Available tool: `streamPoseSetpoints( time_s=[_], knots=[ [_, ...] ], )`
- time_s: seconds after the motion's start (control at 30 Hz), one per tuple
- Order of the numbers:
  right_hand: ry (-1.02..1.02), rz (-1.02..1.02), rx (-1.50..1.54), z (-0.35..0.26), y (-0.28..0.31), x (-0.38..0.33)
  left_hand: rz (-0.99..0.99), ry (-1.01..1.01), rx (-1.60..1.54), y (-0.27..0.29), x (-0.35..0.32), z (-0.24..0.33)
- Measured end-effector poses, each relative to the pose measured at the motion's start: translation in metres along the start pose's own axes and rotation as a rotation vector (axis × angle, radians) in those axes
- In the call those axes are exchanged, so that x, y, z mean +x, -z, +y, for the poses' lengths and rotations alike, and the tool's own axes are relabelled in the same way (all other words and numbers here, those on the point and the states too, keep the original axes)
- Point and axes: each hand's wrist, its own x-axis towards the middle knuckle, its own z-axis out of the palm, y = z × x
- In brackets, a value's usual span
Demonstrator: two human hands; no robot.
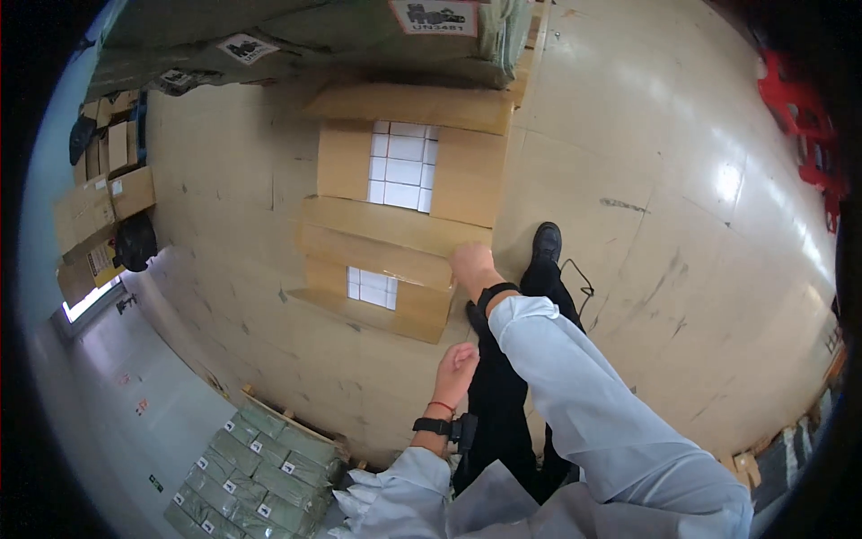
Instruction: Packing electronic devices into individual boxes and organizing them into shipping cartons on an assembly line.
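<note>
Two open cardboard cartons stand side by side on the floor. White boxes (401,168) in rows show inside the far carton (467,175), and more white boxes (372,287) inside the near carton (422,310). My right hand (472,267) is at the right end of the near carton, its fingers bent over the corner of the raised cardboard flap (386,251); the fingertips are partly hidden. Closer to my body, my left hand (457,370) hovers with its fingers curled in, apart from the cartons, and nothing shows in it.
A pallet load in green wrap (305,45) stands beyond the far carton. Opened cardboard boxes (99,216) and a black bag (136,242) lie at left. Another wrapped stack (251,467) is at lower left, red plastic stools (795,99) at far right. My shoe (546,241) is beside the cartons.
</note>
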Motion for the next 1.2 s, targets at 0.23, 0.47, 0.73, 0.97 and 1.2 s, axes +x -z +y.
streamPoseSetpoints(
  time_s=[0.23,0.47,0.73,0.97,1.2],
  knots=[
    [-0.033,0.083,0.013,-0.02,-0.03,0.0,0.14,0.101,-0.279,0.034,0.11,0.043],
    [-0.078,0.131,0.098,-0.043,-0.067,-0.002,0.24,0.278,-0.263,0.078,0.213,0.089],
    [-0.001,0.276,-0.051,0.004,-0.048,-0.043,0.25,0.039,-0.285,0.022,0.187,0.096],
    [-0.014,0.23,-0.091,0.006,0.0,-0.102,0.181,0.113,-0.304,0.01,0.132,0.126],
    [0.002,0.211,-0.191,0.033,0.047,-0.123,0.205,0.2,-0.351,-0.023,0.1,0.167]
  ],
)
